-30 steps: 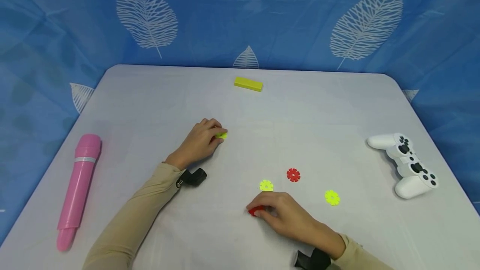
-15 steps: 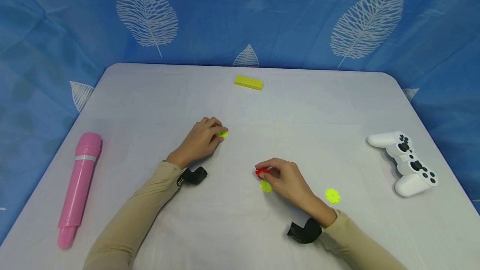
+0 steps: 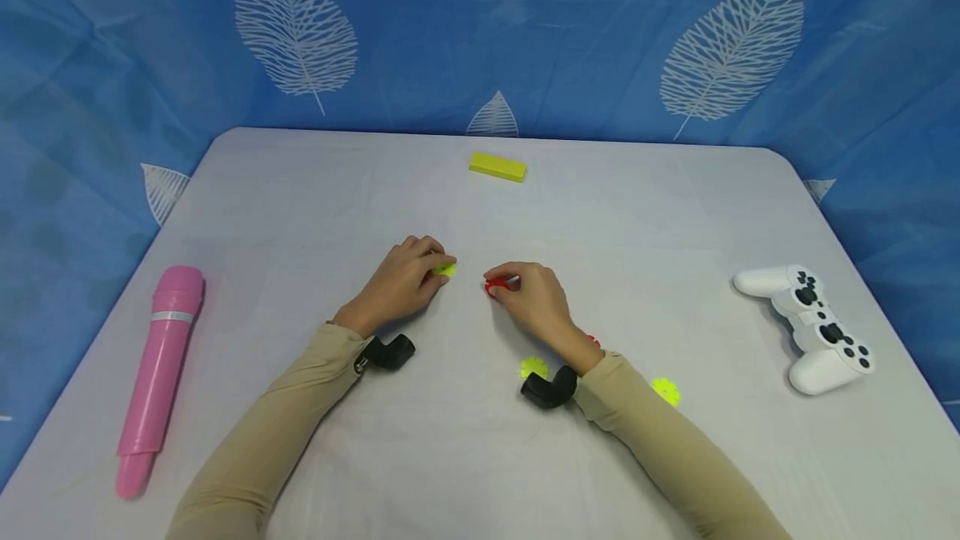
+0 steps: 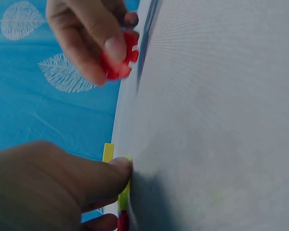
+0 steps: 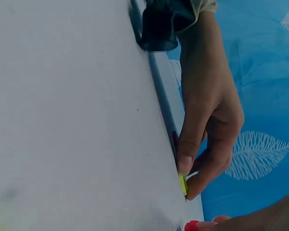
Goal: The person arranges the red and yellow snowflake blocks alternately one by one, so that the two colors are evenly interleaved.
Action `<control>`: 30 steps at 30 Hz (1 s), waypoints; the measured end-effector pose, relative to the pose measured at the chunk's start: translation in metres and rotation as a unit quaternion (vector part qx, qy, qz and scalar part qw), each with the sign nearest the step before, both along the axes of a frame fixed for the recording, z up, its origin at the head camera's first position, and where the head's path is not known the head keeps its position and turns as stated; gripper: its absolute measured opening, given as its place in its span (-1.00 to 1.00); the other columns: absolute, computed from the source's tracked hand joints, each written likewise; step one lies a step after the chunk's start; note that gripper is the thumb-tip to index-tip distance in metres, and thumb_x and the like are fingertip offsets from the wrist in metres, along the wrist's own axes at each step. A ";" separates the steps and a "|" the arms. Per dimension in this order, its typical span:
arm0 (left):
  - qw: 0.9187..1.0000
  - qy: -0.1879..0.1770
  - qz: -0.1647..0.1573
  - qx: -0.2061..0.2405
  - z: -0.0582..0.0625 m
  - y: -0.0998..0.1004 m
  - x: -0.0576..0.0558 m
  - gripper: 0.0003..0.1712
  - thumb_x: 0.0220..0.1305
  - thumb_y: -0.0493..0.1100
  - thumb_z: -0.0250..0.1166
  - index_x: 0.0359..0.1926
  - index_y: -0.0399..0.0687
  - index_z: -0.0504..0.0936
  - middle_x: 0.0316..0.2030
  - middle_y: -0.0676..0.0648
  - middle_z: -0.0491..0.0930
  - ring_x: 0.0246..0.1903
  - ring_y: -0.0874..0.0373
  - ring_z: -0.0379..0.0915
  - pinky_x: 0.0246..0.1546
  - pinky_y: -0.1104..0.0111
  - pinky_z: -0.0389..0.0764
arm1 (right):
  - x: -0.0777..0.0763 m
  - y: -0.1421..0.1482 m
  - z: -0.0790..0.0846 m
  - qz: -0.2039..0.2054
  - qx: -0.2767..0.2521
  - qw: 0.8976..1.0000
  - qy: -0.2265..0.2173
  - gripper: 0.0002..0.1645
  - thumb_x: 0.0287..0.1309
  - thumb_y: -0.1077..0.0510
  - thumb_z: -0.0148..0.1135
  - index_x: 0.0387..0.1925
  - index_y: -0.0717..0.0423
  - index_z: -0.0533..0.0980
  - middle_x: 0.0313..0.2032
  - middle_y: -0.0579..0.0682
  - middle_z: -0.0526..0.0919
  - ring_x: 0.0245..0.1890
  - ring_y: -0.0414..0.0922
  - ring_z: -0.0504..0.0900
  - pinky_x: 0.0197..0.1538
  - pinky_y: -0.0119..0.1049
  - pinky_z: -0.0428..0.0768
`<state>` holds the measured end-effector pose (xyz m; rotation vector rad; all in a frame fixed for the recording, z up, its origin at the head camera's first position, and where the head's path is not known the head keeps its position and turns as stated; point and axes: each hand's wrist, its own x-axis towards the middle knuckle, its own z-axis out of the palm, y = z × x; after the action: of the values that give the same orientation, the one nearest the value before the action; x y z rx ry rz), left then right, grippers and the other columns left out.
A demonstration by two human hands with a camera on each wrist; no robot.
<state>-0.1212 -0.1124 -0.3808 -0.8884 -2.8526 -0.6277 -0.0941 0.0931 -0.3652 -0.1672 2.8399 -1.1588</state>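
Note:
My left hand (image 3: 401, 282) pinches a yellow notched plastic disc (image 3: 447, 270) close to the tabletop, left of centre. Beside that disc, a red piece (image 4: 123, 221) shows in the left wrist view; whether the two are joined I cannot tell. To its right, my right hand (image 3: 534, 298) holds a red notched disc (image 4: 124, 58) between thumb and fingers, a short gap from the yellow one. A loose yellow disc (image 3: 534, 368) lies near the right wrist and another yellow disc (image 3: 666, 392) lies beside the right forearm. One more red disc (image 3: 594, 341) is mostly hidden behind the right wrist.
A pink microphone-shaped object (image 3: 161, 373) lies along the left side of the white table (image 3: 337, 190). At the right is a white game controller (image 3: 810, 327). A yellow bar-shaped block (image 3: 498, 167) rests by the far edge, before a blue leaf-patterned cloth (image 3: 570, 40).
My right hand has lifted its red disc and carried it away from me, over the loose yellow disc, to beside the left hand. The left hand keeps its place, still pinching the yellow disc.

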 end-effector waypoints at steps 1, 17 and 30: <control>1.000 0.002 -0.001 0.000 0.000 0.000 0.000 -0.70 0.19 -0.16 0.21 -0.05 -0.11 0.61 -0.14 -0.08 0.50 -0.17 0.03 0.37 -0.17 0.19 0.39 | -0.004 -0.003 0.000 -0.003 0.000 1.000 -0.001 -0.82 -0.02 0.15 0.28 -0.30 -0.06 0.67 -0.32 -0.09 0.71 -0.43 -0.20 0.59 -0.48 -0.43 0.40; 1.000 0.013 -0.006 -0.001 0.000 -0.001 -0.001 -0.71 0.16 -0.15 0.24 -0.09 -0.12 0.63 -0.15 -0.10 0.50 -0.21 0.00 0.36 -0.21 0.18 0.39 | -0.035 -0.040 -0.001 -0.010 -0.011 1.000 -0.001 -0.69 -0.07 0.24 0.28 -0.17 0.08 0.59 -0.34 0.05 0.71 -0.33 -0.11 0.66 -0.40 -0.36 0.52; 1.000 0.015 -0.007 0.003 -0.001 -0.001 -0.002 -0.71 0.17 -0.16 0.23 -0.08 -0.13 0.62 -0.16 -0.09 0.50 -0.20 0.00 0.37 -0.22 0.17 0.39 | -0.036 -0.034 -0.004 0.020 0.046 0.999 0.011 -0.71 -0.01 0.14 0.28 -0.21 0.17 0.61 -0.31 0.10 0.59 -0.29 -0.06 0.53 -0.27 -0.29 0.48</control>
<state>-0.1228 -0.1132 -0.3822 -0.9094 -2.8198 -0.6189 -0.1306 0.0588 -0.3694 -0.2318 2.8863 -1.0236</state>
